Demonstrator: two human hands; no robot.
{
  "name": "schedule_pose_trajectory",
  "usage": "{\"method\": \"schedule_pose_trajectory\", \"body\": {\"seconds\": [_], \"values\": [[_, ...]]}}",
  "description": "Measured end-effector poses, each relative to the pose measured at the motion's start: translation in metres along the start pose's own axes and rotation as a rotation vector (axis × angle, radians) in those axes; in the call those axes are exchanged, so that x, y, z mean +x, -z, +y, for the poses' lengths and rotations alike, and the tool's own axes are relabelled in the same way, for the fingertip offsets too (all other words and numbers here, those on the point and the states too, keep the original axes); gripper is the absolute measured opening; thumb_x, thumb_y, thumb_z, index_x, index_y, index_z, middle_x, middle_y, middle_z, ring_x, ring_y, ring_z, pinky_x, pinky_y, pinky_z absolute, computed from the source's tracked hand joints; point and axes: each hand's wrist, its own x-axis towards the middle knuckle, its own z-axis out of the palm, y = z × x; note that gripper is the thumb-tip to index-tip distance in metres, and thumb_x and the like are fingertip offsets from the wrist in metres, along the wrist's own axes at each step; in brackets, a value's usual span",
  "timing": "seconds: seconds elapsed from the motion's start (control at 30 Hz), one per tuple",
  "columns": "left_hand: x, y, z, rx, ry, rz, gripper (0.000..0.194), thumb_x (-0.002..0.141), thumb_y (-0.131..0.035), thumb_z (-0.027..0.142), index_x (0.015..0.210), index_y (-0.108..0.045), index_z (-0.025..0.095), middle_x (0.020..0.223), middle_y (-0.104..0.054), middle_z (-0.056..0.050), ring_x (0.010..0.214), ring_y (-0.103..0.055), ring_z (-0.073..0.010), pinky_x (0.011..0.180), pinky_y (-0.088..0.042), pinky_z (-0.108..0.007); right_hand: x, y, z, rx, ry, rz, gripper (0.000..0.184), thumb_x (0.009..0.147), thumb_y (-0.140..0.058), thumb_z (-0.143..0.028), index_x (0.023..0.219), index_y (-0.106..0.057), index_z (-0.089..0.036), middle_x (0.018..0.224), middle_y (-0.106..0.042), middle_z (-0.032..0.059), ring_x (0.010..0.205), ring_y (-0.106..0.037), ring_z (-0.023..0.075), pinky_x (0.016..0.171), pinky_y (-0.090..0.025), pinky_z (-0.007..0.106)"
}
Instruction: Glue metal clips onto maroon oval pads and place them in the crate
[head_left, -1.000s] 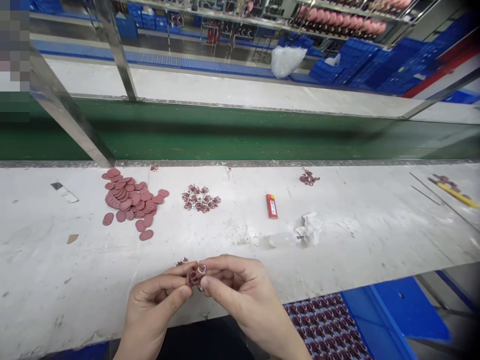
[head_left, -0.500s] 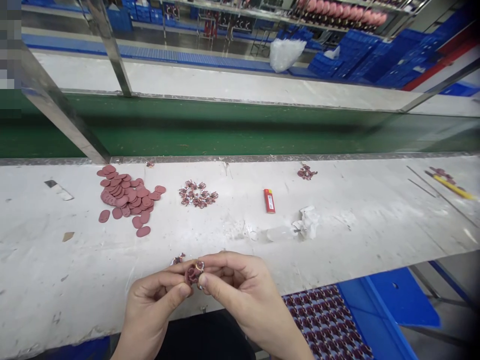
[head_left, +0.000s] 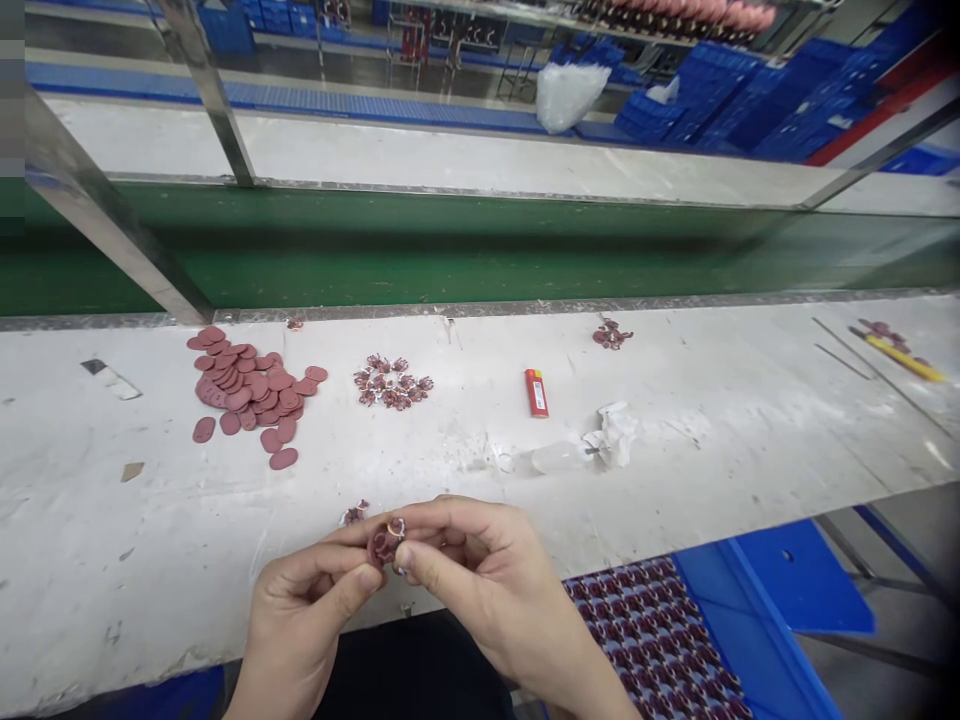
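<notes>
Near the front edge of the bench, my left hand (head_left: 311, 595) pinches the left side of a small dark-red figurine (head_left: 385, 543), which seems to include an oval reddish disc. My right hand (head_left: 484, 575) grips the same piece from the right between thumb and fingers, covering part of it. Just beyond my left fingers lies another small figurine (head_left: 355, 512). A heap of reddish oval discs (head_left: 259, 385) is spread farther left. Several tiny figurines (head_left: 396, 398) form a rough ring in the middle of the bench.
On the white bench (head_left: 420, 460) are a red lighter (head_left: 536, 393), a clear bottle (head_left: 559, 458), crumpled tissue (head_left: 616, 437), a small cluster of parts (head_left: 613, 335) and a yellow-handled tool (head_left: 904, 358). A blue crate (head_left: 765, 620) holding rows of figurines stands below at right. Behind runs a green belt (head_left: 450, 250).
The whole view has shifted slightly, so the bench items sit a little higher and farther left. Both hands keep nearly the same hold on the figurine.
</notes>
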Motion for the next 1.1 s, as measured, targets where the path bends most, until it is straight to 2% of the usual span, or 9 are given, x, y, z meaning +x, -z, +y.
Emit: {"method": "schedule_pose_trajectory", "body": {"seconds": [0.3,0.43,0.6,0.67,0.77,0.87,0.93,1.0,1.1], "values": [[0.000,0.001,0.000,0.011,0.007,-0.012,0.009,0.079,-0.087,0.032,0.074,-0.083,0.025,0.112,-0.083,-0.008,0.111,-0.076,-0.0306,0.102,-0.060,-0.040,0.000,0.002,0.004,0.030,-0.008,0.006,0.022,0.087,-0.076,-0.018,0.105,-0.084,-0.027,0.092,-0.082,0.0000,0.084,-0.075,0.0127,0.078,-0.060,0.020],[0.000,0.001,-0.002,0.038,0.012,0.057,0.011,0.076,-0.089,0.034,0.073,-0.083,0.026,0.107,-0.084,-0.006,0.113,-0.075,-0.0273,0.107,-0.056,-0.032,0.003,0.001,0.009,0.068,-0.002,0.009,0.020,0.087,-0.080,-0.022,0.106,-0.083,-0.027,0.090,-0.082,-0.0008,0.083,-0.074,0.0105,0.078,-0.058,0.018],[0.001,0.008,0.004,0.086,0.013,0.078,0.021,0.079,-0.085,0.038,0.098,-0.085,0.027,0.123,-0.079,-0.008,0.116,-0.074,-0.0315,0.078,-0.065,-0.025,0.002,0.010,0.021,0.126,0.025,0.054,0.014,0.087,-0.082,-0.028,0.100,-0.082,-0.026,0.083,-0.080,-0.0006,0.079,-0.074,0.0102,0.077,-0.059,0.018],[0.003,0.017,0.012,0.169,-0.030,0.123,0.026,0.083,-0.081,0.042,0.103,-0.084,0.025,0.125,-0.078,-0.010,0.113,-0.074,-0.0321,0.075,-0.065,-0.025,-0.005,0.020,0.024,0.122,0.030,0.122,0.015,0.086,-0.083,-0.030,0.101,-0.081,-0.027,0.084,-0.081,0.0008,0.081,-0.075,0.0115,0.076,-0.061,0.019],[0.008,0.034,0.018,0.520,-0.106,0.193,0.030,0.080,-0.083,0.045,0.101,-0.084,0.024,0.121,-0.079,-0.010,0.108,-0.075,-0.0287,0.067,-0.061,-0.019,-0.026,0.043,0.026,0.053,0.069,0.208,0.018,0.086,-0.084,-0.030,0.104,-0.081,-0.028,0.088,-0.082,0.0038,0.081,-0.077,0.0157,0.074,-0.064,0.022],[0.015,0.043,0.012,0.966,-0.213,0.073,0.032,0.082,-0.079,0.046,0.108,-0.081,0.029,0.125,-0.077,-0.006,0.114,-0.070,-0.0293,0.056,-0.056,-0.021,-0.059,0.076,0.029,-0.084,0.130,0.319,0.018,0.085,-0.084,-0.027,0.103,-0.082,-0.027,0.090,-0.081,0.0069,0.077,-0.078,0.0195,0.068,-0.066,0.024],[0.023,0.041,0.004,1.207,-0.291,-0.014,0.032,0.089,-0.069,0.045,0.116,-0.077,0.031,0.127,-0.074,-0.003,0.119,-0.066,-0.0292,0.069,-0.059,-0.029,-0.087,0.104,0.036,-0.198,0.154,0.435,0.020,0.082,-0.085,-0.026,0.102,-0.082,-0.026,0.092,-0.081,0.0077,0.073,-0.078,0.0197,0.064,-0.066,0.023],[0.032,0.036,-0.002,1.385,-0.270,-0.049,0.030,0.094,-0.060,0.043,0.120,-0.071,0.032,0.125,-0.074,-0.001,0.114,-0.068,-0.0269,0.080,-0.058,-0.036,-0.119,0.138,0.046,-0.270,0.137,0.607,0.024,0.077,-0.089,-0.029,0.100,-0.082,-0.026,0.091,-0.081,0.0074,0.071,-0.077,0.0194,0.062,-0.065,0.021],[0.045,0.035,-0.001,1.463,-0.137,-0.101,0.029,0.096,-0.056,0.044,0.120,-0.068,0.033,0.117,-0.075,0.001,0.102,-0.072,-0.0244,0.080,-0.055,-0.037,-0.168,0.195,0.068,-0.326,0.076,0.935,0.040,0.069,-0.092,-0.046,0.100,-0.079,-0.025,0.092,-0.080,0.0069,0.075,-0.076,0.0202,0.067,-0.065,0.024]]}}
